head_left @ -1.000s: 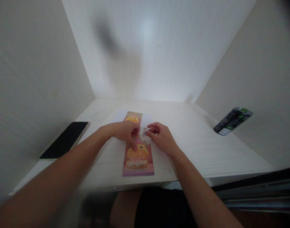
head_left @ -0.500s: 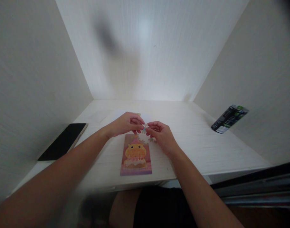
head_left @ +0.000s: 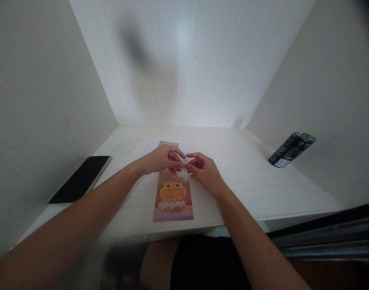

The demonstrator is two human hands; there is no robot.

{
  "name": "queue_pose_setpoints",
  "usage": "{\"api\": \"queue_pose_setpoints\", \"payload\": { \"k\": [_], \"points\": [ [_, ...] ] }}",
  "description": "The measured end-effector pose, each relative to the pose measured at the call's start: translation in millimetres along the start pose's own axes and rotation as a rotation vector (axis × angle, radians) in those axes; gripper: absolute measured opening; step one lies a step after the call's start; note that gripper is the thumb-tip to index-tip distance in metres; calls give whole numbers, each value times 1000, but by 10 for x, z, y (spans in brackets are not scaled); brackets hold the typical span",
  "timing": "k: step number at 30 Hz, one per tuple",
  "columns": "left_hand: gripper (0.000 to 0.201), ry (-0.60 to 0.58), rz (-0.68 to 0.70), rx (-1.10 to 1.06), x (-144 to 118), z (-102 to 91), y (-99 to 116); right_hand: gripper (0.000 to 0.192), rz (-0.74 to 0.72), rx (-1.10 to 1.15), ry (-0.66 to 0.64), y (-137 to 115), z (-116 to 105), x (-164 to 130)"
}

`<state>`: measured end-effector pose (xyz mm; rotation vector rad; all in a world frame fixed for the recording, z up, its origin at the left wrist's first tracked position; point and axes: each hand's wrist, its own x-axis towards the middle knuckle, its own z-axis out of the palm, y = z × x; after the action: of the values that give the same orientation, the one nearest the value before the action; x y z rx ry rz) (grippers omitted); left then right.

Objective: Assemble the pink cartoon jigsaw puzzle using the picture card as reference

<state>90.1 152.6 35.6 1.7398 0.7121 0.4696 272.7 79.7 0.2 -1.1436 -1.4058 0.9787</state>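
A small pale jigsaw piece sits between the fingertips of my two hands, its outline partly covered. My left hand pinches it from the left with thumb and fingers. From the right, my right hand grips it with thumb and forefinger. Just below, a partly assembled jigsaw puzzle lies flat on the white table, showing a yellow round character on a cake against pink. Its upper right edge is jagged. Another loose piece lies near my right thumb, mostly hidden.
A printed card lies behind my left hand, partly covered by it. At the left, a black phone rests on the table. To the right stands a dark can. White panels enclose the back and both sides.
Both hands have shifted slightly around the piece, and my right forefinger is raised and straighter. More of the printed card shows behind my left hand.
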Motion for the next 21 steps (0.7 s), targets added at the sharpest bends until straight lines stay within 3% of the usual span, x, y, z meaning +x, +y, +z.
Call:
{"api": "queue_pose_setpoints", "payload": {
  "k": [10,15,21],
  "points": [
    [34,-2,48,-55,3,28,-3,33,2,52,-73,15,-39,-11],
    [31,-24,37,31,14,1,-34,21,23,18,-115,50,-60,7],
    [27,-7,35,81,17,4,-29,20,55,22,-121,55,-72,17]
  ]
}}
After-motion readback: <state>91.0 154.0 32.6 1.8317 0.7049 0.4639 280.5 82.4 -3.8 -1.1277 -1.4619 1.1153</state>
